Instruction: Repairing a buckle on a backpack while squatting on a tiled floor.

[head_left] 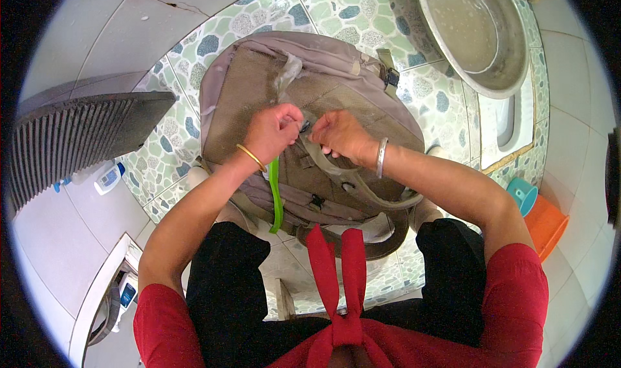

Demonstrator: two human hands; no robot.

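A wet, brownish-grey backpack (242, 83) lies on the floor between my feet, its mesh back panel and straps facing up. Over its middle, my left hand (273, 132), with a gold bangle, is closed in a pinch at a small dark buckle (305, 127). Close beside it, my right hand (343, 135), wearing a silver bangle, pinches a shoulder strap (323, 162) that runs down toward the lower right. Some white foam (288, 70) sits above my left hand. A bright green strip (275, 196) hangs below my left wrist; its upper end is hidden.
A metal basin (446, 38) of cloudy water stands at the far right, over a white squat toilet (511, 125). A teal cup (521, 195) and an orange container (546, 226) are at the right wall. On the left are a black ribbed board (84, 135) and a white bottle (108, 178).
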